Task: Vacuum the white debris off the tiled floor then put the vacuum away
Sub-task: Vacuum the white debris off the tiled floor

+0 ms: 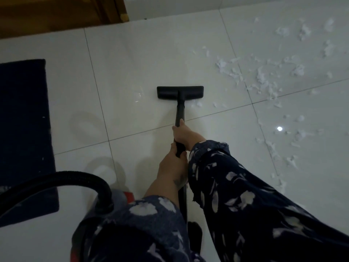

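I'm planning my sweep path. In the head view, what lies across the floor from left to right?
dark mat → vacuum floor head → scattered white debris

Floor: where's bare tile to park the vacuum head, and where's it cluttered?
Bare: tiles between the dark mat and vacuum head, and ahead of the head up to the wooden door. Crowded: white debris fills the right side, trailing down the right edge.
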`<state>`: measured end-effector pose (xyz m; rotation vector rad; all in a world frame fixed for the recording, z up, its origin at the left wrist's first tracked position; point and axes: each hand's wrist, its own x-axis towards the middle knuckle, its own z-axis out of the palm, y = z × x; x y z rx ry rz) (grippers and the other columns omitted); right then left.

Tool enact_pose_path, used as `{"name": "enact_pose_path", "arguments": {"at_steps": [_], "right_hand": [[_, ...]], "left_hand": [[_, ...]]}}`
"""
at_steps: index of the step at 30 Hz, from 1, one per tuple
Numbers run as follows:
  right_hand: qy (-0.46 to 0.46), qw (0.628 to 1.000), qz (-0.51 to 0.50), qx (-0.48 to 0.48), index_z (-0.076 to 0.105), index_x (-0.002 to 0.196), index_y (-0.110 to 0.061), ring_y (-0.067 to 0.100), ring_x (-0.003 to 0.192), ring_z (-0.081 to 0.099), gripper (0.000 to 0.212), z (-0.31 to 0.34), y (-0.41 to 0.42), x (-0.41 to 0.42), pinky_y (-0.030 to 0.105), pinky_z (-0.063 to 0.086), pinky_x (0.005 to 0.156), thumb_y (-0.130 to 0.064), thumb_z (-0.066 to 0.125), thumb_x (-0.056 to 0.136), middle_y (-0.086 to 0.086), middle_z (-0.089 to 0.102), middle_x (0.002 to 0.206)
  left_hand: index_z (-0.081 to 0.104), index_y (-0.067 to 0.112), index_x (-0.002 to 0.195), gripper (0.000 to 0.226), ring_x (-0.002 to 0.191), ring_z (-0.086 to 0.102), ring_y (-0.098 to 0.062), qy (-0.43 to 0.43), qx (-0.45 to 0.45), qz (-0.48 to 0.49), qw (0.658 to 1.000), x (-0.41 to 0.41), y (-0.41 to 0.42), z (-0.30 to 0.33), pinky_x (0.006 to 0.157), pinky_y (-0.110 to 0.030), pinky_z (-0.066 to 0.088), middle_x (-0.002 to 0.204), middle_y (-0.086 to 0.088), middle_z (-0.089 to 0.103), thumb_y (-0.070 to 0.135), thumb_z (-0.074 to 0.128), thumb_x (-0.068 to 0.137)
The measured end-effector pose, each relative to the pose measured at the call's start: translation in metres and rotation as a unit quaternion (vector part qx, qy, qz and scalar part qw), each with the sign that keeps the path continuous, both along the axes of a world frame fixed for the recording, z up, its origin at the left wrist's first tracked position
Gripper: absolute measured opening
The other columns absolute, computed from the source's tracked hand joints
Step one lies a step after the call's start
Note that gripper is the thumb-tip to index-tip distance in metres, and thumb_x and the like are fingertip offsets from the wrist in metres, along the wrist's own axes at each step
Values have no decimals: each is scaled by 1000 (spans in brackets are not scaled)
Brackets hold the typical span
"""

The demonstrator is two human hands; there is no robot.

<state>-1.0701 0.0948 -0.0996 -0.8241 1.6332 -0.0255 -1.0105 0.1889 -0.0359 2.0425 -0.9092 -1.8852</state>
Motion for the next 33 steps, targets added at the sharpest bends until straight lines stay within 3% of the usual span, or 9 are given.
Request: {"name": "enact_pose_path", "arguments": {"at_steps": [9,12,22,27,33], "right_hand": [[4,1000,17,-9,6,152,-16,34,138,34,60,2,72,-40,45,31,114,-19,35,100,17,27,153],[5,1000,10,-5,5,152,-16,34,138,34,60,2,99,-53,45,31,114,-19,36,100,17,27,153],[8,1000,22,14,2,152,-13,35,141,27,59,1,184,-72,45,27,117,-16,32,101,18,21,155],[15,1000,-23,13,4,152,-13,37,137,33,60,-2,222,-80,47,31,114,-18,34,101,21,27,152],[31,998,-38,27,2,152,-11,37,141,28,60,-5,265,-97,47,26,116,-18,32,101,20,21,154]], "left_hand": [[24,33,155,58,123,56,-31,6,-7,21,1000,-43,75,7,104,-46,46,146,-7,51,43,39,100],[26,29,155,54,122,57,-31,-17,-3,3,1000,-54,99,10,101,-40,47,143,-9,54,35,41,103],[23,37,154,56,124,56,-32,-10,10,-22,1000,-70,181,10,103,-48,47,144,-5,53,44,39,101],[27,36,153,53,124,55,-30,-13,21,-60,998,-70,210,7,105,-46,45,144,-5,54,40,40,102],[26,34,154,52,123,55,-34,-15,35,-117,992,-77,244,3,101,-41,47,144,-9,53,36,39,103]]}}
